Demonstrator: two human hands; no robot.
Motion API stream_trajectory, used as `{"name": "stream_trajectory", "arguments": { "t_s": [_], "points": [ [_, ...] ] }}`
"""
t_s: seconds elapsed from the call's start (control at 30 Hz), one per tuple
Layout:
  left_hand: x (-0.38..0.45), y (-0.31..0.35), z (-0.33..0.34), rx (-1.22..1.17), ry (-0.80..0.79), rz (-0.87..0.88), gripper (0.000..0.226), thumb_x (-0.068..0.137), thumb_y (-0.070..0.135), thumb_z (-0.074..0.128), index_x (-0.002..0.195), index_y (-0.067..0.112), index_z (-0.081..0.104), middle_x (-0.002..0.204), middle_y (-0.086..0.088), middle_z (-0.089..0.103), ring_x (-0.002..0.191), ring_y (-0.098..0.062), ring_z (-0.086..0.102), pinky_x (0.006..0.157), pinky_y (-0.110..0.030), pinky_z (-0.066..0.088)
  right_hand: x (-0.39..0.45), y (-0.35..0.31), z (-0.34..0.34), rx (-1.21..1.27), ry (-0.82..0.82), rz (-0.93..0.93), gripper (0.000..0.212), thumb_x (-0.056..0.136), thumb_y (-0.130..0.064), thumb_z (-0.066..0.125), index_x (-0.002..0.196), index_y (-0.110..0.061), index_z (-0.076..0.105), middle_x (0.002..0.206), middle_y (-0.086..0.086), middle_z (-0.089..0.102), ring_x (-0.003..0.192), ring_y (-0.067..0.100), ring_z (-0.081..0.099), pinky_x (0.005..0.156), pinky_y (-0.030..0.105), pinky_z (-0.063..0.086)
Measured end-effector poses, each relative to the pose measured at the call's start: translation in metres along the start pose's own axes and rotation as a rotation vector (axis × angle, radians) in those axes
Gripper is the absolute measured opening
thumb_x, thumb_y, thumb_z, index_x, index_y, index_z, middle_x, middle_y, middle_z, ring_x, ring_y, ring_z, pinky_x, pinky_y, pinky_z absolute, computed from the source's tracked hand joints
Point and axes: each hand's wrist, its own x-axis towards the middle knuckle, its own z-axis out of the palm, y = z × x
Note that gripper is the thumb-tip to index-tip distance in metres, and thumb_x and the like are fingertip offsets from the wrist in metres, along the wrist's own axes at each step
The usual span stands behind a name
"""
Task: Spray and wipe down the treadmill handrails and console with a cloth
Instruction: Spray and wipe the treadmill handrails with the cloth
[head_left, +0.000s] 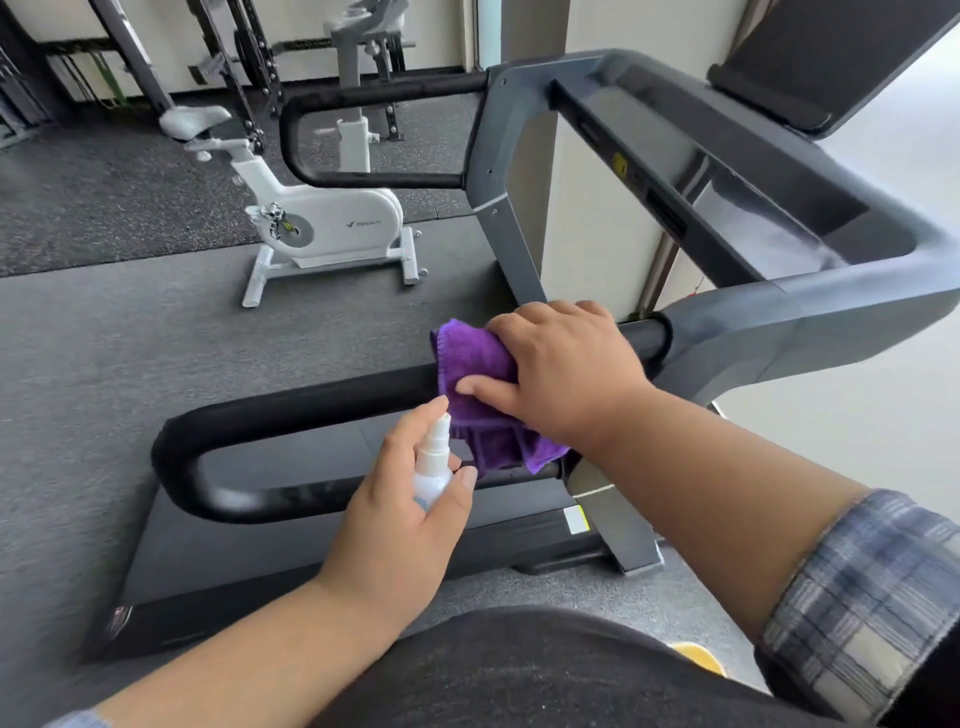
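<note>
A purple cloth (475, 364) is draped over the near black looped handrail (291, 410) of the treadmill. My right hand (563, 371) presses the cloth around the rail's upper bar, close to the grey console frame (779, 322). Just below it, my left hand (405, 519) holds a small white spray bottle (434, 462) upright, its nozzle close to the cloth. The console (701, 171) rises to the upper right, with a dark screen (831, 57) above it. A second black handrail (332, 140) loops out on the far side.
The black treadmill deck (311, 551) lies under the near handrail. A white exercise bike (322, 218) stands on the grey rubber floor beyond. Weight racks (223, 57) line the far wall. A pale pillar (582, 218) stands behind the console.
</note>
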Motion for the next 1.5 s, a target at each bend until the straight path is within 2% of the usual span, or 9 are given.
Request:
{"name": "stream_trajectory", "arguments": {
  "t_s": [0.17, 0.3, 0.47, 0.6, 0.73, 0.87, 1.0, 1.3, 1.5],
  "points": [
    [0.003, 0.01, 0.017, -0.006, -0.004, 0.009, 0.068, 0.091, 0.029, 0.063, 0.116, 0.081, 0.025, 0.1, 0.021, 0.061, 0.094, -0.004, 0.059, 0.078, -0.011, 0.041, -0.015, 0.051, -0.004, 0.0, 0.057, 0.099, 0.069, 0.09, -0.078, 0.02, 0.103, -0.027, 0.065, 0.096, -0.004, 0.066, 0.095, 0.025, 0.062, 0.09, 0.04, 0.04],
    [0.003, 0.018, 0.027, 0.005, -0.005, 0.025, 0.066, 0.09, 0.032, 0.062, 0.118, 0.08, 0.026, 0.1, 0.022, 0.06, 0.094, -0.005, 0.059, 0.081, -0.021, 0.045, -0.019, 0.063, -0.003, 0.016, 0.06, 0.086, 0.065, 0.093, -0.073, 0.02, 0.106, -0.028, 0.064, 0.101, -0.005, 0.067, 0.098, 0.024, 0.062, 0.094, 0.039, 0.039],
    [0.0, 0.023, 0.035, 0.026, 0.036, 0.041, 0.063, 0.092, 0.034, 0.062, 0.12, 0.078, 0.026, 0.102, 0.024, 0.059, 0.1, -0.003, 0.058, 0.082, -0.004, 0.038, -0.022, 0.058, 0.002, 0.018, 0.107, 0.068, 0.06, 0.094, -0.072, 0.026, 0.107, -0.029, 0.065, 0.098, -0.006, 0.067, 0.095, 0.024, 0.063, 0.09, 0.039, 0.041],
    [-0.006, 0.023, 0.039, 0.043, 0.101, 0.005, 0.071, 0.091, 0.023, 0.066, 0.118, 0.078, 0.029, 0.098, 0.018, 0.061, 0.097, -0.006, 0.059, 0.08, -0.004, 0.039, -0.017, 0.029, 0.008, 0.037, 0.142, 0.022, 0.058, 0.091, -0.07, 0.033, 0.108, -0.026, 0.066, 0.096, -0.003, 0.067, 0.089, 0.028, 0.062, 0.087, 0.043, 0.041],
    [-0.011, 0.028, 0.049, 0.044, 0.156, -0.037, 0.072, 0.089, 0.018, 0.067, 0.118, 0.075, 0.033, 0.097, 0.021, 0.062, 0.094, -0.006, 0.06, 0.077, -0.004, 0.039, -0.009, 0.003, 0.014, 0.047, 0.128, -0.08, 0.063, 0.087, -0.075, 0.037, 0.112, -0.023, 0.063, 0.098, -0.002, 0.066, 0.09, 0.028, 0.061, 0.088, 0.045, 0.041],
    [-0.009, 0.037, 0.067, 0.048, 0.153, -0.065, 0.072, 0.089, 0.019, 0.066, 0.114, 0.077, 0.033, 0.096, 0.018, 0.063, 0.093, -0.006, 0.06, 0.075, -0.003, 0.039, -0.007, 0.029, 0.01, 0.063, 0.102, -0.162, 0.069, 0.083, -0.082, 0.036, 0.115, -0.026, 0.062, 0.099, -0.003, 0.065, 0.092, 0.027, 0.062, 0.081, 0.041, 0.041],
    [-0.007, 0.043, 0.08, 0.057, 0.162, -0.057, 0.075, 0.089, 0.017, 0.067, 0.112, 0.078, 0.032, 0.095, 0.019, 0.063, 0.092, -0.006, 0.061, 0.075, -0.002, 0.039, -0.015, 0.07, 0.006, 0.144, 0.113, -0.111, 0.068, 0.082, -0.083, 0.032, 0.109, -0.03, 0.064, 0.096, -0.006, 0.065, 0.093, 0.025, 0.062, 0.084, 0.042, 0.045],
    [-0.019, 0.04, 0.074, 0.097, 0.202, -0.067, 0.053, 0.082, 0.05, 0.055, 0.123, 0.073, 0.03, 0.099, 0.018, 0.061, 0.095, -0.008, 0.061, 0.081, -0.008, 0.042, -0.021, 0.058, 0.012, 0.039, 0.141, -0.097, 0.075, 0.08, -0.087, 0.033, 0.112, -0.025, 0.06, 0.096, -0.003, 0.063, 0.088, 0.027, 0.059, 0.086, 0.043, 0.037],
    [-0.031, 0.033, 0.064, 0.129, 0.207, -0.079, 0.055, 0.085, 0.047, 0.055, 0.124, 0.074, 0.029, 0.1, 0.017, 0.06, 0.095, -0.011, 0.061, 0.082, -0.016, 0.046, -0.015, 0.034, 0.012, 0.032, 0.153, -0.12, 0.069, 0.084, -0.083, 0.037, 0.109, -0.023, 0.059, 0.095, 0.0, 0.063, 0.087, 0.029, 0.06, 0.085, 0.044, 0.037]
  ]
}}
